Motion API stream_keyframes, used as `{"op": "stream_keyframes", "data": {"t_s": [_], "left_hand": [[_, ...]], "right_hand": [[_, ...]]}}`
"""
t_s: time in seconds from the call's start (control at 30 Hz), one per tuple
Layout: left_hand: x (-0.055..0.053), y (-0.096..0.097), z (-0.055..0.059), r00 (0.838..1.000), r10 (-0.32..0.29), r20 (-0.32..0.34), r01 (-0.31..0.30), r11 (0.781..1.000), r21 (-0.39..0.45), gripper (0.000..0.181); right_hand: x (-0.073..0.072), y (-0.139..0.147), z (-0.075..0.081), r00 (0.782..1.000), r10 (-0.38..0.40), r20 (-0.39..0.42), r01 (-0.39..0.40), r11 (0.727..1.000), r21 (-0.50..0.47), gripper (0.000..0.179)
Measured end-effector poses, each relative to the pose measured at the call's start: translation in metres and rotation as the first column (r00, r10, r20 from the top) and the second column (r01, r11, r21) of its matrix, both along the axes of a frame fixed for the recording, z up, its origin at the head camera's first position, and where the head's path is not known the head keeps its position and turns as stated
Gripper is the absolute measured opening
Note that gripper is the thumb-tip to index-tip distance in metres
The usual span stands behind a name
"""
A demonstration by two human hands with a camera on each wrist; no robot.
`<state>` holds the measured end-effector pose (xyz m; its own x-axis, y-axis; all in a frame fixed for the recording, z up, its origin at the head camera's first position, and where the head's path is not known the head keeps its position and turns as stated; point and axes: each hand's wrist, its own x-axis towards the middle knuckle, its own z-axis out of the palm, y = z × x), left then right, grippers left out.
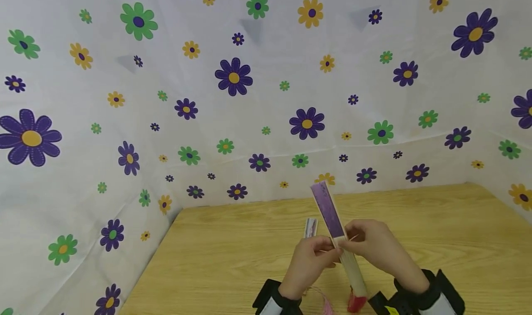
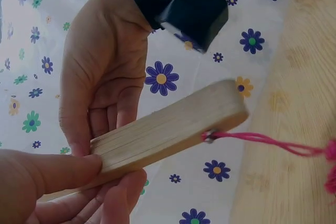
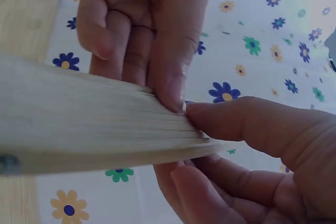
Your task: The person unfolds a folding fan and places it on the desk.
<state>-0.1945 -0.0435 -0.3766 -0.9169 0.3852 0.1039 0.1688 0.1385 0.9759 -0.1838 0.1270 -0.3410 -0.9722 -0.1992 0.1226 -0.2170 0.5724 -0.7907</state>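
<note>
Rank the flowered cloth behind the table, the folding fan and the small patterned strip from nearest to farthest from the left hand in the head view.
1. Folding fan: held in the left hand.
2. Patterned strip: just beyond that hand.
3. Flowered cloth: farthest, behind the table.

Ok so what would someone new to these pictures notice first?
Probably the folded fan, its upper part purple, held slanting between the left hand and the right hand over the wooden table. Next, the white cloth behind the table, dotted with purple, green and yellow flowers. The left wrist view also shows a bright pink cord at the fan's rounded wooden end.
</note>
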Motion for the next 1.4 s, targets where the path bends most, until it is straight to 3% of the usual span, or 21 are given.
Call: {"op": "stream_keyframes", "data": {"t_s": [0.23,0.53,0.93,1.4], "left_hand": [[-0.005,-0.007,-0.001,0.998,0.042,-0.044,-0.044,0.999,-0.032,0.019],[-0.004,-0.01,0.005,0.982,0.127,-0.138,-0.135,0.989,-0.056,0.022],[-0.006,-0.007,0.003,0.982,0.152,-0.109,-0.156,0.988,-0.022,0.022],[-0.004,-0.007,0.005,0.982,0.147,-0.117,-0.148,0.989,-0.004,0.022]], "right_hand": [[-0.001,-0.012,-0.009,0.995,-0.078,-0.063,0.079,0.997,0.013,0.022],[-0.002,-0.022,-0.01,0.988,-0.147,-0.042,0.145,0.989,-0.036,0.031],[0.001,-0.027,-0.008,0.969,-0.24,-0.056,0.237,0.97,-0.058,0.025],[0.001,-0.027,-0.009,0.965,-0.246,-0.09,0.242,0.969,-0.048,0.026]]}}
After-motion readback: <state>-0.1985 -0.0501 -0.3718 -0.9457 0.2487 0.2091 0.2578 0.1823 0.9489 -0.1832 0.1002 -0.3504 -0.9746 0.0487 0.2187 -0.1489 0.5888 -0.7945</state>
